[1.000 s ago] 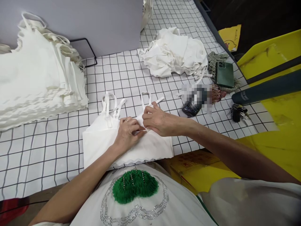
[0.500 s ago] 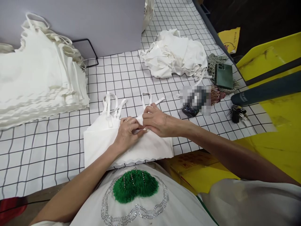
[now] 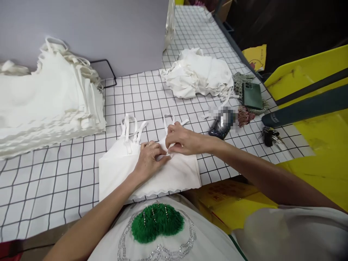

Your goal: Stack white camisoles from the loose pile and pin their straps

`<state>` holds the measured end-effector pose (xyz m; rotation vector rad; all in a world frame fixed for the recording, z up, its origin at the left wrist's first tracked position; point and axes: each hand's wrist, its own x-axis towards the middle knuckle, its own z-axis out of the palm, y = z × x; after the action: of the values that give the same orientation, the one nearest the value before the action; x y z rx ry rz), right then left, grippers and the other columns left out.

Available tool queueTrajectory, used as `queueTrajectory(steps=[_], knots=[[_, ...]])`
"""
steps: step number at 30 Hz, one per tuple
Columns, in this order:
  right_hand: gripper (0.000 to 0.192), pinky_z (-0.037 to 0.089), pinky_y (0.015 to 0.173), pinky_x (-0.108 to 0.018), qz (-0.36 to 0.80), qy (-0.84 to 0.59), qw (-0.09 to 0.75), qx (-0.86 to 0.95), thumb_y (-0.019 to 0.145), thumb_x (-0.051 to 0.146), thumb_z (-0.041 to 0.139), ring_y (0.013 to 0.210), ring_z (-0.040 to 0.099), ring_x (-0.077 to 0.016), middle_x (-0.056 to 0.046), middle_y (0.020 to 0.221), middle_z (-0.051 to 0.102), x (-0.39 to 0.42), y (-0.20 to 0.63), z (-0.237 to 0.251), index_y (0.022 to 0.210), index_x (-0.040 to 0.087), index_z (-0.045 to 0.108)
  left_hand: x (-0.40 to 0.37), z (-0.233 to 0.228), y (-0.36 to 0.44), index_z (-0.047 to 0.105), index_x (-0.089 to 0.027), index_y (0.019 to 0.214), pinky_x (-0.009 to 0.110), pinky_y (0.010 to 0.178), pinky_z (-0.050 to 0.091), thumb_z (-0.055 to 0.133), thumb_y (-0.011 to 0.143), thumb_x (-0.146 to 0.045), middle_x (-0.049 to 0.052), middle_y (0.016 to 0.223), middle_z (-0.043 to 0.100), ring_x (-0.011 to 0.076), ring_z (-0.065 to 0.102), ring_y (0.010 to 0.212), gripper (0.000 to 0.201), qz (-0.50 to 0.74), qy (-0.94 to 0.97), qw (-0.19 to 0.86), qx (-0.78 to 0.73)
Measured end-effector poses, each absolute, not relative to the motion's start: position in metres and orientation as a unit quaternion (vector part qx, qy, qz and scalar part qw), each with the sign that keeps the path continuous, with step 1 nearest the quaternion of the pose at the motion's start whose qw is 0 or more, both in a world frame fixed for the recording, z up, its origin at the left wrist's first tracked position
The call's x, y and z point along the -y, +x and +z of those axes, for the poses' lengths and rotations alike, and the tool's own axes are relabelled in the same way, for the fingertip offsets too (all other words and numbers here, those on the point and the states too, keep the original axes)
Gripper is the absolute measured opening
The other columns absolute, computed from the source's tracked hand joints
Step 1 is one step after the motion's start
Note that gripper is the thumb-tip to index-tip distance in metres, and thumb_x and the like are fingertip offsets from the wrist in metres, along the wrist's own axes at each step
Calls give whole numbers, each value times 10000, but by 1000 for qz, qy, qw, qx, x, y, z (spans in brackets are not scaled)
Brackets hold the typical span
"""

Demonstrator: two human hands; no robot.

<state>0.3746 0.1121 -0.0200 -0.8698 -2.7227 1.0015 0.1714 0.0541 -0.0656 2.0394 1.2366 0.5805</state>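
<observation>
A white camisole top [image 3: 119,170] lies flat on the checked table [image 3: 40,192] just in front of me, its thin straps pointing away. My left hand [image 3: 149,159] rests on its middle near the neckline, fingers pinched on the fabric. My right hand [image 3: 182,139] meets it from the right, fingers closed on the same bit of the top's upper edge, beside the right strap. The two hands touch each other.
A tall stack of folded white tops [image 3: 46,105] sits at the left. A loose heap of white tops [image 3: 198,72] lies at the back right, with a green phone [image 3: 251,96], a dark object [image 3: 219,127] and keys [image 3: 269,136]. Yellow bins [image 3: 312,108] stand to the right.
Both hands have stayed pinched on the top's upper edge with only small finger shifts. The view has tilted slightly, so everything sits a little lower in the picture.
</observation>
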Motion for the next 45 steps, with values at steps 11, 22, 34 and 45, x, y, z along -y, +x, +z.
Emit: queueTrajectory(steps=[11, 22, 34, 45], knots=[[457, 44, 1151, -675, 236, -352, 40, 905, 1002, 401, 485, 903, 447, -207, 8, 600, 432, -204, 379, 37, 615, 176, 574, -58, -69, 172, 718, -196, 724, 442, 865, 361, 724, 807, -238, 37, 819, 709, 257, 609, 893, 93, 190, 779, 345, -488], [270, 370, 1061, -570, 275, -439, 100, 850, 968, 278, 518, 992, 546, -243, -49, 755, 660, -206, 390, -7, 821, 170, 718, -63, -68, 175, 671, -198, 791, 466, 880, 422, 736, 781, -262, 32, 834, 698, 261, 633, 882, 92, 175, 785, 328, -496], [860, 202, 1220, -602, 164, -420, 67, 890, 956, 659, 438, 1539, 202, -324, -169, 1647, 233, 5, 383, -45, 1610, 162, 184, -3, -83, 132, 301, -67, 1555, 421, 1182, 278, 475, 968, -537, 179, 1522, 487, 292, 400, 1439, 771, 233, 907, -127, -328], [186, 317, 1090, -651, 64, -707, 225, 667, 827, 97, 638, 1194, 553, -385, -217, 1102, 678, -190, 453, 14, 1005, 100, 690, -5, -95, 122, 188, -185, 1616, 456, 1095, 461, 468, 973, -418, 120, 1569, 434, 307, 390, 1465, 739, 258, 888, -120, -362]])
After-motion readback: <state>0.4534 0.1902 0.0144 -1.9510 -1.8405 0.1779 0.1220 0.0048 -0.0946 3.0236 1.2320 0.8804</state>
